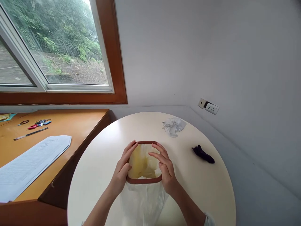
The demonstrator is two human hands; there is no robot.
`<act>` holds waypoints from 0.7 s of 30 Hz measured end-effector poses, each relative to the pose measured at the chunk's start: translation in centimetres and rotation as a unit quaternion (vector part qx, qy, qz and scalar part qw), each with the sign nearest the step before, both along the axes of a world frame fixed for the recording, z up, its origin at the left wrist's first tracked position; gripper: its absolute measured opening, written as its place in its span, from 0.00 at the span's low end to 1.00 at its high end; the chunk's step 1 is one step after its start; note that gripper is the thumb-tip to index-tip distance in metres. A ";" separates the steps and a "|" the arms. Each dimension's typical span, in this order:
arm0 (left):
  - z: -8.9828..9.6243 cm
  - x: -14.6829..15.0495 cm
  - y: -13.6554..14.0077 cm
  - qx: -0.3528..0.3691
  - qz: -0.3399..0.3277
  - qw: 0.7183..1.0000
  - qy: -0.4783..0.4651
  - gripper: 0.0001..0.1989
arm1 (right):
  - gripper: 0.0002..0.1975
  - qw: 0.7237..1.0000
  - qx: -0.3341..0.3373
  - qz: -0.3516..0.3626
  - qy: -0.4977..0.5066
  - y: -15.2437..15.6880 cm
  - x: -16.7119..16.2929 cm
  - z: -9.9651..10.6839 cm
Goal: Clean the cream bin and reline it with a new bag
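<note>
A small trash bin with a reddish-brown rim [144, 181] is in front of me on the round table. A thin, translucent plastic bag [147, 201] lines it and hangs down over its near side. Yellowish colour shows through the liner inside. My left hand [122, 168] grips the left side of the rim, fingers along the far corner and thumb toward the near side. On the opposite side, my right hand [166, 169] holds the rim, with some fingers reaching over the opening. The bin's outer walls are mostly hidden.
On the round white table [98, 175] lie a crumpled pale plastic bag [174, 126] and a dark, eggplant-like object [203, 153]. A wooden desk [77, 122] at left carries papers [39, 160], a pen [30, 134] and keys [39, 123]. Wall sockets [212, 108] are at right.
</note>
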State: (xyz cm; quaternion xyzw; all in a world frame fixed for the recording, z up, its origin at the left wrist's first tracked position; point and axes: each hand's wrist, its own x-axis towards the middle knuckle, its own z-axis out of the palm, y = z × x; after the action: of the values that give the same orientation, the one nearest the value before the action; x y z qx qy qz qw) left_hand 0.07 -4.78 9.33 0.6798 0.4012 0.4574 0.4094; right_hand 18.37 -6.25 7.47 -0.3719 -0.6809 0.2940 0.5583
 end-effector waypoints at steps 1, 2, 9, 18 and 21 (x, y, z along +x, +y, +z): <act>-0.1 0.1 0.0 0.005 0.001 1.000 -0.009 0.30 | 0.21 1.000 0.002 -0.002 0.008 0.0 -0.1 0.0; -0.2 0.1 0.1 0.011 0.002 1.000 -0.018 0.29 | 0.21 1.000 0.003 -0.003 0.014 0.0 -0.1 0.1; -1.1 0.4 0.4 0.052 0.018 0.997 -0.060 0.27 | 0.20 0.999 0.017 -0.018 0.038 0.0 -0.2 0.0; -1.3 0.6 0.4 0.058 0.028 0.996 -0.062 0.25 | 0.20 0.997 0.031 -0.025 0.060 0.0 -0.3 -0.1; -1.3 0.7 0.4 0.058 0.031 0.995 -0.069 0.25 | 0.20 0.997 0.031 -0.024 0.067 -0.1 -0.3 -0.1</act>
State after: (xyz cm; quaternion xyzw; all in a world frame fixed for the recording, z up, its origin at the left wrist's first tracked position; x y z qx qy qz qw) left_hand 0.74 -4.41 8.07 0.6567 0.3654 0.5384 0.3814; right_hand 18.08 -6.32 7.39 -0.3502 -0.6419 0.2832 0.6206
